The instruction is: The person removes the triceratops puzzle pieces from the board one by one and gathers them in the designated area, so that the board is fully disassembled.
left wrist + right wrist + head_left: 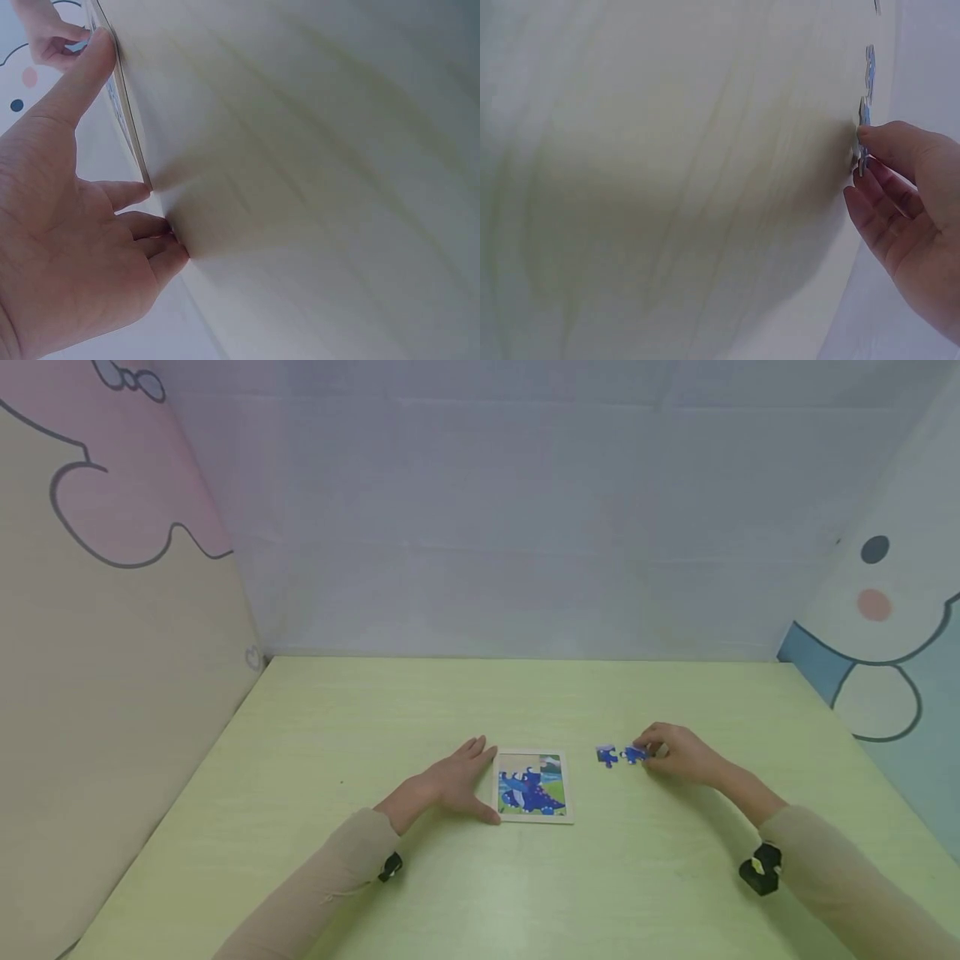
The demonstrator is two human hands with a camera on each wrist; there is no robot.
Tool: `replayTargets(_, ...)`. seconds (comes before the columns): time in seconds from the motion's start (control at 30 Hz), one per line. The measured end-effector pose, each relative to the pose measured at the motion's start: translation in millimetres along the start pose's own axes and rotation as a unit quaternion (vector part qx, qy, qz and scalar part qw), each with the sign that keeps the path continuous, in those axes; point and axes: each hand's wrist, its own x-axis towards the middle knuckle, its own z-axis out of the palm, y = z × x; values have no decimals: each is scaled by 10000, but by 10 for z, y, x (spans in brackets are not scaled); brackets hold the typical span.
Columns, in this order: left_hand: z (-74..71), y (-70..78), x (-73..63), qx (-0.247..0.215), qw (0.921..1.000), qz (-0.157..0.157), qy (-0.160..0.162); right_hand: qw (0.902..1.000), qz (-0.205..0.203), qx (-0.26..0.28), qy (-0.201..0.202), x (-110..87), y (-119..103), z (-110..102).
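Note:
A framed jigsaw puzzle [534, 819] with a blue dinosaur picture lies flat on the table; bare tan backing shows in its upper left part. My left hand [453, 781] is spread along the frame's left side, thumb at the near corner and a finger at the far corner. The left wrist view shows the thumb [90, 71] against the frame's edge, the other fingertips touching the table. To the right, my right hand [682, 756] pinches a blue puzzle piece [633, 755] between thumb and fingers. Just left of it lies another blue piece [606, 756].
A pale yellow-green table [420, 702] stretches around the puzzle. Behind it hangs a plain light curtain [525, 527]. Cartoon-printed panels stand at the left [112, 652] and right [885, 635]. Dark devices sit under both wrists.

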Motion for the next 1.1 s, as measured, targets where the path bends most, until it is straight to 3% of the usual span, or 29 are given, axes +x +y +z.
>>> replayTargets(0.87, 24, -16, 3, -93, 9999, -31, 41, 9997, 224, 54, -57, -4, -12, -13)
replayTargets(1.1, 5, -8, -7, -89, 10000, -17, 35, 9999, 111, 61, -1, 13, -31, -33)
